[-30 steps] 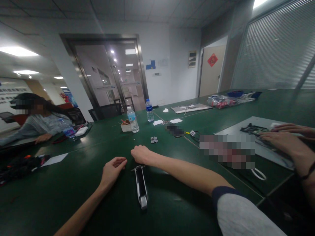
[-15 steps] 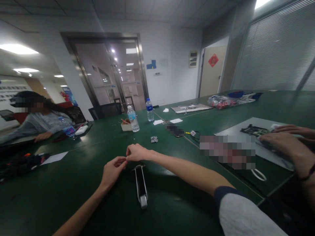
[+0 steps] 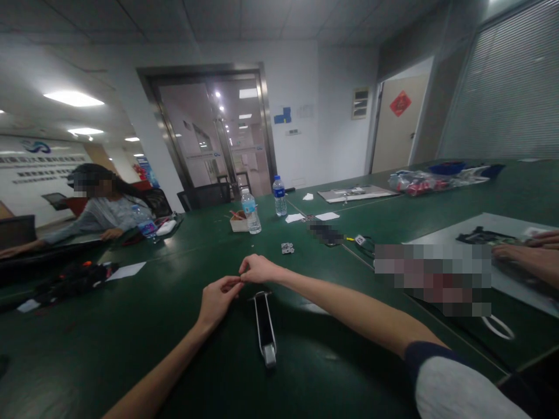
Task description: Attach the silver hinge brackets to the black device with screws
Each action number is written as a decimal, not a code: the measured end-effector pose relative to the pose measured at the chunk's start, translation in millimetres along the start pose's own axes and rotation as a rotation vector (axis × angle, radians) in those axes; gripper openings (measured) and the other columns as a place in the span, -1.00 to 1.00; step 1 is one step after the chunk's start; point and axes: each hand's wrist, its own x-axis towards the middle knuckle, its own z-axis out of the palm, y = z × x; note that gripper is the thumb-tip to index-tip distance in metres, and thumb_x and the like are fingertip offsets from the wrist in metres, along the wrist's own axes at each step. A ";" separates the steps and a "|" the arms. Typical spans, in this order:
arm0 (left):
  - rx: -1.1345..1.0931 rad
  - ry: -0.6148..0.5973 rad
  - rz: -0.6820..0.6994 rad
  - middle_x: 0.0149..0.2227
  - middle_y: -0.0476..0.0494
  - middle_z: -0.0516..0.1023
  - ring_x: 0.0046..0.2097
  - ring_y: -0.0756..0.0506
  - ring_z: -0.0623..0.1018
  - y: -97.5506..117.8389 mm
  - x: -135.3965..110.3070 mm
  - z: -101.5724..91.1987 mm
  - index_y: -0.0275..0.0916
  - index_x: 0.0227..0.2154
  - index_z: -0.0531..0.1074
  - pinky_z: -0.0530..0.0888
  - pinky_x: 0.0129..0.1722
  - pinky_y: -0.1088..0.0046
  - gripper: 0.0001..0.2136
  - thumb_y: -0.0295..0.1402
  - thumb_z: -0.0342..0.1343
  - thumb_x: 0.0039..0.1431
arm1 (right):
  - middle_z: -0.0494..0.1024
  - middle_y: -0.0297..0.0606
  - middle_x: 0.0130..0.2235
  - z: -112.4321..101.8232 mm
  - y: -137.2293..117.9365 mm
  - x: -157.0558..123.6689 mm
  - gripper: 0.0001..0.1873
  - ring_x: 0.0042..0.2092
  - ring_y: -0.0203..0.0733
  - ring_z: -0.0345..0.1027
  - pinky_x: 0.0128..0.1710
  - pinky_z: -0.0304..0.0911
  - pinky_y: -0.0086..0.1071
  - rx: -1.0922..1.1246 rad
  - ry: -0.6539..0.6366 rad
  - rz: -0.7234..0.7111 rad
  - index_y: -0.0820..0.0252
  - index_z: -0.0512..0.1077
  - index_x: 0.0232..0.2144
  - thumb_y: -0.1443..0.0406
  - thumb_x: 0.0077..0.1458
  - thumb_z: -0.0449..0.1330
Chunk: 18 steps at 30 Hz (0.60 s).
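My left hand [image 3: 218, 299] and my right hand [image 3: 257, 269] meet fingertip to fingertip just above the green table [image 3: 131, 326]. Both hands have the fingers curled into a pinch. What they pinch is too small to make out. A long black and silver part [image 3: 265, 326] lies on the table just below and to the right of the hands, pointing toward me, touched by neither hand.
Two water bottles [image 3: 251, 212] and a small box [image 3: 238, 222] stand farther back. A small metal piece [image 3: 287, 248] lies beyond my hands. A person [image 3: 102, 212] sits at the far left. Another person's hands [image 3: 524, 256] rest on a grey mat [image 3: 502, 224] at the right.
My right hand lifted off the end of the black part and moved left to meet my left hand's fingertips. The view shifted, so everything sits a little further right.
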 end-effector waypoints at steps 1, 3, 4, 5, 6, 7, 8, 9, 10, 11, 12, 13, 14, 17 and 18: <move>-0.001 0.003 0.004 -0.36 -0.11 0.62 -0.43 -0.11 0.56 0.8 -0.6 0.1 -0.28 -0.30 0.54 0.48 -0.35 0.39 -0.63 -0.08 0.11 -0.04 | 0.54 -0.33 -0.41 0.8 1.5 1.0 -0.79 -0.38 -0.32 0.41 -0.49 0.22 -0.57 0.044 -0.026 0.014 0.22 0.47 -0.32 0.31 -0.10 0.24; -0.007 0.011 0.012 -0.35 -0.10 0.62 -0.45 -0.10 0.56 0.6 -1.1 0.7 -0.26 -0.31 0.54 0.48 -0.37 0.39 -0.65 -0.09 0.12 -0.04 | 0.50 -0.36 -0.49 0.4 4.9 3.7 -0.76 -0.45 -0.35 0.38 -0.52 0.21 -0.57 0.127 -0.091 0.042 0.24 0.46 -0.27 0.33 -0.08 0.22; -0.010 0.012 0.016 -0.35 -0.10 0.62 -0.45 -0.11 0.56 -0.3 -0.9 1.2 -0.25 -0.31 0.54 0.48 -0.37 0.39 -0.65 -0.09 0.12 -0.03 | 0.49 -0.37 -0.51 -1.2 6.6 5.2 -0.75 -0.47 -0.35 0.37 -0.52 0.21 -0.57 0.149 -0.123 0.044 0.25 0.46 -0.25 0.34 -0.07 0.22; -0.013 0.014 0.019 -0.36 -0.10 0.62 -0.45 -0.11 0.56 -1.7 -0.6 1.7 -0.25 -0.32 0.54 0.49 -0.38 0.40 -0.66 -0.09 0.13 -0.03 | 0.49 -0.37 -0.51 -3.9 8.3 6.9 -0.74 -0.46 -0.34 0.37 -0.51 0.21 -0.56 0.143 -0.139 0.033 0.24 0.46 -0.25 0.33 -0.08 0.23; -0.016 0.018 0.020 -0.37 -0.09 0.62 -0.45 -0.11 0.56 -3.3 -0.1 2.4 -0.25 -0.32 0.54 0.49 -0.39 0.40 -0.67 -0.09 0.13 -0.03 | 0.50 -0.36 -0.49 -7.6 10.2 8.5 -0.73 -0.44 -0.33 0.38 -0.49 0.22 -0.55 0.105 -0.133 0.011 0.23 0.46 -0.26 0.33 -0.10 0.25; -0.020 0.024 0.020 -0.38 -0.10 0.62 -0.46 -0.10 0.56 -5.1 0.5 3.0 -0.25 -0.33 0.54 0.50 -0.39 0.40 -0.67 -0.10 0.13 -0.03 | 0.52 -0.35 -0.46 -11.9 12.3 10.1 -0.74 -0.41 -0.32 0.40 -0.46 0.22 -0.54 0.039 -0.096 -0.016 0.22 0.47 -0.27 0.33 -0.11 0.26; -0.026 0.031 0.021 -0.38 -0.10 0.62 -0.46 -0.10 0.56 -6.8 1.1 3.7 -0.26 -0.34 0.53 0.50 -0.40 0.40 -0.68 -0.11 0.13 -0.03 | 0.54 -0.33 -0.41 -16.7 14.7 11.4 -0.76 -0.36 -0.30 0.41 -0.41 0.23 -0.53 -0.045 -0.034 -0.046 0.21 0.47 -0.29 0.34 -0.11 0.25; -0.032 0.036 0.021 -0.37 -0.11 0.61 -0.47 -0.09 0.56 -8.3 1.6 4.2 -0.26 -0.33 0.53 0.50 -0.41 0.40 -0.68 -0.12 0.14 -0.03 | 0.55 -0.32 -0.37 -21.2 17.6 12.6 -0.79 -0.31 -0.28 0.41 -0.36 0.23 -0.52 -0.139 0.041 -0.069 0.19 0.48 -0.30 0.35 -0.10 0.23; -0.039 0.041 0.021 -0.35 -0.11 0.61 -0.48 -0.09 0.56 -9.5 2.0 4.7 -0.27 -0.33 0.53 0.51 -0.42 0.40 -0.69 -0.13 0.13 -0.03 | 0.56 -0.30 -0.32 -25.2 20.9 13.4 -0.80 -0.27 -0.26 0.42 -0.32 0.22 -0.51 -0.233 0.109 -0.079 0.18 0.48 -0.30 0.37 -0.07 0.20; -0.046 0.043 0.021 -0.33 -0.12 0.61 -0.48 -0.08 0.56 -10.2 2.2 5.0 -0.27 -0.32 0.53 0.51 -0.42 0.41 -0.69 -0.13 0.13 -0.03 | 0.56 -0.28 -0.28 -28.3 24.8 14.1 -0.79 -0.23 -0.24 0.42 -0.28 0.22 -0.49 -0.315 0.154 -0.079 0.17 0.48 -0.28 0.38 -0.04 0.16; -0.052 0.043 0.021 -0.31 -0.12 0.61 -0.48 -0.07 0.56 -10.5 2.2 5.2 -0.27 -0.31 0.53 0.51 -0.42 0.41 -0.68 -0.14 0.13 -0.03 | 0.56 -0.26 -0.24 -30.3 29.0 14.5 -0.77 -0.20 -0.22 0.41 -0.26 0.22 -0.47 -0.377 0.172 -0.071 0.16 0.47 -0.25 0.39 0.00 0.12; -0.054 0.044 0.022 -0.30 -0.13 0.61 -0.48 -0.07 0.56 -10.5 2.1 5.3 -0.27 -0.30 0.53 0.51 -0.42 0.41 -0.68 -0.14 0.13 -0.02 | 0.55 -0.24 -0.22 -31.1 33.5 14.8 -0.75 -0.18 -0.20 0.41 -0.23 0.23 -0.45 -0.423 0.171 -0.060 0.16 0.47 -0.23 0.40 0.02 0.10; -0.053 0.046 0.022 -0.30 -0.13 0.61 -0.48 -0.07 0.56 -10.2 1.8 5.2 -0.27 -0.29 0.53 0.51 -0.41 0.41 -0.68 -0.15 0.12 -0.02 | 0.55 -0.21 -0.19 -31.0 38.1 15.1 -0.74 -0.15 -0.17 0.41 -0.21 0.23 -0.43 -0.456 0.160 -0.052 0.16 0.47 -0.21 0.41 0.02 0.09; -0.045 0.042 0.026 -0.32 -0.12 0.62 -0.48 -0.07 0.55 -9.1 1.2 4.6 -0.27 -0.28 0.54 0.50 -0.41 0.42 -0.68 -0.15 0.10 0.01 | 0.53 -0.13 -0.15 -27.9 50.6 16.2 -0.74 -0.10 -0.11 0.39 -0.14 0.22 -0.37 -0.496 0.127 -0.043 0.20 0.48 -0.21 0.42 0.02 0.10; -0.038 0.039 0.025 -0.34 -0.12 0.62 -0.48 -0.07 0.55 -9.1 1.2 4.4 -0.28 -0.28 0.54 0.50 -0.41 0.42 -0.67 -0.14 0.10 0.02 | 0.53 -0.12 -0.16 -26.8 54.1 16.9 -0.75 -0.09 -0.10 0.39 -0.13 0.22 -0.36 -0.504 0.115 -0.039 0.21 0.49 -0.23 0.41 0.02 0.11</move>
